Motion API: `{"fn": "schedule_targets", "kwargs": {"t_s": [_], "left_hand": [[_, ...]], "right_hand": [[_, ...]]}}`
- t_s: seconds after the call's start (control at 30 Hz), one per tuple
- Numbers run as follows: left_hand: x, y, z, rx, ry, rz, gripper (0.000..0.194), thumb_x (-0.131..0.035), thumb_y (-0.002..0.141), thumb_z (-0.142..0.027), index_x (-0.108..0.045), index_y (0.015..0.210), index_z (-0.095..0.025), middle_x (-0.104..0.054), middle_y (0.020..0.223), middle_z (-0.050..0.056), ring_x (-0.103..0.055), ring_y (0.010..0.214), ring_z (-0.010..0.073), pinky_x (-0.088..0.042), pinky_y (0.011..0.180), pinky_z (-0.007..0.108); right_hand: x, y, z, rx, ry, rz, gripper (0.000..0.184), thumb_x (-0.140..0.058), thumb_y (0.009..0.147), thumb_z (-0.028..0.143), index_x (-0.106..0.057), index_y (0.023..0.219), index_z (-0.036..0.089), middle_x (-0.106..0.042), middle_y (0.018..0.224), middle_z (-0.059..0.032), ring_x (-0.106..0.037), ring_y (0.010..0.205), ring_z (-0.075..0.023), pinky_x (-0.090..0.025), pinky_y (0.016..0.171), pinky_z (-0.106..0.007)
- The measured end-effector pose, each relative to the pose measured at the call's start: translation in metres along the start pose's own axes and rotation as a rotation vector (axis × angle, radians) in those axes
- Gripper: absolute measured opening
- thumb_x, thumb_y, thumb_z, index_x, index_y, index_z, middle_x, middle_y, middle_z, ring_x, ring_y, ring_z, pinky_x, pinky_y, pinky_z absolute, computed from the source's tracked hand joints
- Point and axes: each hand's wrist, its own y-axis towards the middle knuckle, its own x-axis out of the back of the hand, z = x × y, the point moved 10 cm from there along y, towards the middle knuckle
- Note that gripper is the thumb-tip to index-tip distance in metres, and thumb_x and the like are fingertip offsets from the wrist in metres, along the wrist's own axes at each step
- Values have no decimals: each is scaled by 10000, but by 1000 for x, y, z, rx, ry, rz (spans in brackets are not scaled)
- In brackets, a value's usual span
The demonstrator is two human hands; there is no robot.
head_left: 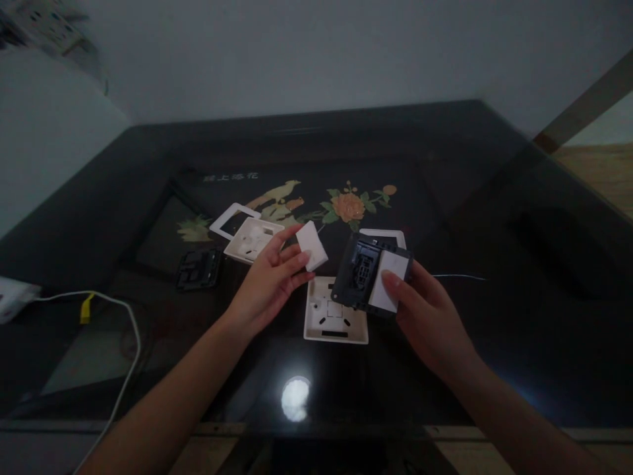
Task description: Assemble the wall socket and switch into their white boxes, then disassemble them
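My left hand [273, 277] pinches a small white rectangular switch rocker [312, 245] between thumb and fingers, just left of the other hand. In my right hand [429, 315] is a black switch frame [353, 276], tilted toward me, its left half showing a bare recess. A second white rocker [390, 280] covers the frame's right half, under my right thumb. Below the frame lies a square white back box [335, 327] with slots, partly hidden by it. A white cover frame [398, 235] peeks out behind the black frame.
Another white back box [242, 244] rests beside a white cover frame [220, 224] at left. A second black switch frame [198, 269] lies further left. A white cable [137, 330] with a yellow tag [86, 310] runs along the left of the glossy dark table [494, 231].
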Motion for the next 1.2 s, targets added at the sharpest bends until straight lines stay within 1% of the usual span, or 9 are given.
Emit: {"fn": "schedule_targets", "kwargs": {"t_s": [0.17,0.3,0.43,0.6,0.67,0.87,0.97,1.1,1.2], "left_hand": [[1,-8,-4,-43,59,22,407,-849,675,-192,-665,1038,-205,-727,920,-2,-695,745,115,-598,624,169],[-5,-14,-8,-108,148,83,361,-827,726,-266,-630,1028,-235,-722,843,-23,-684,688,125,-586,570,197],[-12,-25,-19,-247,359,75,332,-797,749,-205,-633,1037,-227,-726,841,-15,-691,744,133,-592,670,221],[-24,-37,-25,-378,579,110,131,-752,786,-183,-658,875,-201,-703,845,-4,-688,724,131,-586,674,221],[-30,-43,-28,-462,663,152,112,-738,804,-168,-657,870,-207,-707,835,-1,-693,756,141,-580,717,235],[-60,-70,-38,-843,929,372,137,-671,855,-115,-699,936,-222,-748,886,36,-715,815,175,-584,746,284],[-64,-80,-42,-979,1029,371,164,-670,860,-102,-706,965,-223,-737,925,43,-721,825,167,-595,740,265],[-69,-92,-47,-1139,1075,378,58,-643,905,-140,-685,926,-174,-718,856,47,-713,813,169,-610,717,281],[-74,-97,-51,-1224,1086,379,52,-635,920,-146,-670,885,-132,-708,799,45,-690,751,143,-597,671,264]], "right_hand": [[4,0,5,67,-129,9,293,-758,791,385,-682,1055,282,-765,1004,-6,-723,918,-204,-611,814,-378],[1,-2,21,181,-328,-2,196,-742,804,335,-673,972,261,-755,889,2,-715,782,-173,-616,673,-304],[-3,-6,30,250,-391,-23,210,-748,784,294,-652,968,264,-749,864,12,-717,754,-170,-617,642,-283],[-7,-11,36,325,-470,-18,286,-753,776,259,-610,1021,295,-742,838,37,-726,721,-166,-614,597,-260],[-9,-15,40,366,-512,-8,294,-740,792,239,-603,1043,305,-746,860,36,-729,724,-166,-614,592,-257],[-16,-27,47,491,-674,31,346,-706,835,240,-588,1149,322,-736,990,8,-724,829,-172,-613,684,-268],[-22,-34,51,562,-757,61,367,-691,847,229,-579,1186,316,-734,1038,-6,-723,884,-187,-610,732,-284],[-31,-41,59,661,-831,98,347,-661,861,198,-579,1183,298,-746,1055,1,-734,907,-188,-617,755,-283],[-35,-44,63,690,-855,120,350,-639,869,168,-569,1190,290,-750,1071,6,-735,932,-184,-618,776,-280]]}}
